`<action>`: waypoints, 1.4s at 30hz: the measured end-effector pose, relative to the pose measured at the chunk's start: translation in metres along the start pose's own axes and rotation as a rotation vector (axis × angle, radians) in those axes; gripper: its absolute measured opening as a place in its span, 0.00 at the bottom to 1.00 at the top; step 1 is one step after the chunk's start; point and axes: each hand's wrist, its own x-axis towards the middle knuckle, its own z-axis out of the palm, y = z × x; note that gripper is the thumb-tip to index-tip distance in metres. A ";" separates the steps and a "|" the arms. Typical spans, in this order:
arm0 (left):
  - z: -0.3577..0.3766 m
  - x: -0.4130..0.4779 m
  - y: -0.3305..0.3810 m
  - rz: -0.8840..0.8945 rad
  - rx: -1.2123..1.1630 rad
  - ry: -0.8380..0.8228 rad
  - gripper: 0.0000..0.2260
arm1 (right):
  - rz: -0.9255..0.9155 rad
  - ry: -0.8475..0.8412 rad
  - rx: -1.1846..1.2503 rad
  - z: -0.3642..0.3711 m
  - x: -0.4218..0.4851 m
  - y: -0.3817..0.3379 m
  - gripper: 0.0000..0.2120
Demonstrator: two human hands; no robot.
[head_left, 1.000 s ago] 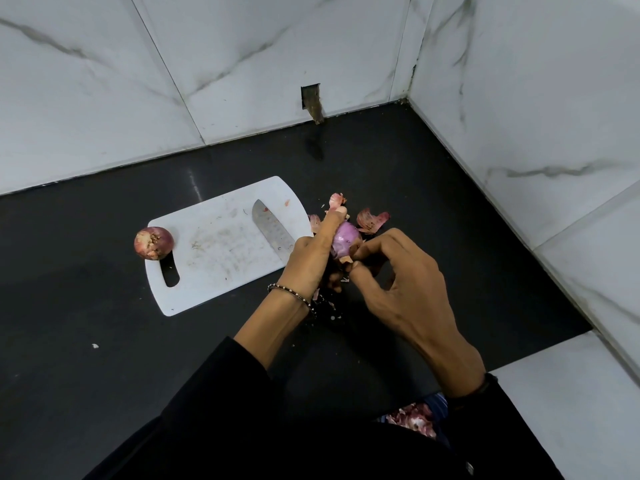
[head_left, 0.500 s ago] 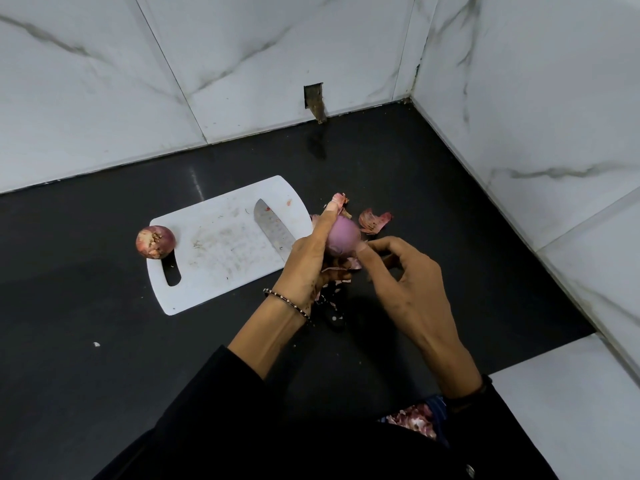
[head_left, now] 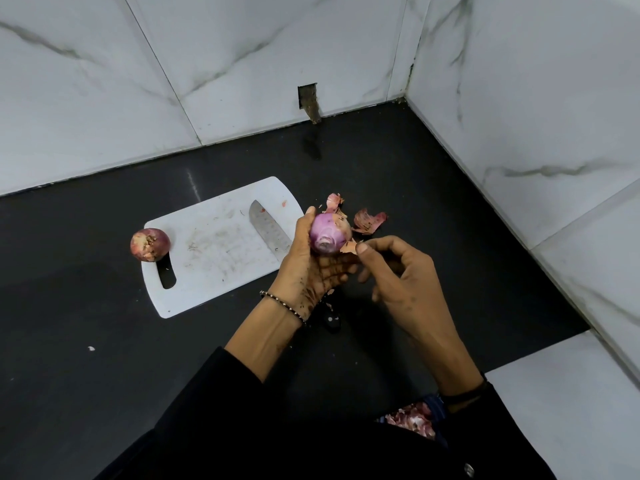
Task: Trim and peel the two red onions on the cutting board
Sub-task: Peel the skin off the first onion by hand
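Since half a second ago the peeled onion has turned in our left hand, so its trimmed end now faces us, and our right hand has drawn slightly back.

Nearest us, black sleeves cover both forearms. Our left hand, with a beaded bracelet at the wrist, curls its fingers round the peeled onion and holds it in the air above the dark bench, just right of the cutting board. Our right hand is curled, and its thumb and forefinger pinch a flake of skin at the onion's lower right side.

Further away, the white cutting board lies flat on the bench. A knife rests on its right part, blade showing, the rest hidden behind our left hand. An unpeeled onion sits at the board's left end, just above the handle slot. Loose peels lie on the bench just beyond the hands. White marble walls meet in a corner at the back.
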 end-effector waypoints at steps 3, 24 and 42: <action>-0.004 0.003 0.001 -0.031 -0.051 -0.011 0.32 | -0.006 -0.009 0.025 -0.001 0.000 0.000 0.04; -0.010 0.002 0.007 -0.063 0.111 -0.106 0.32 | -0.098 0.178 -0.033 -0.004 0.004 0.011 0.07; -0.004 -0.008 0.010 0.170 0.213 -0.011 0.18 | -0.498 -0.079 -0.284 -0.004 0.008 0.000 0.25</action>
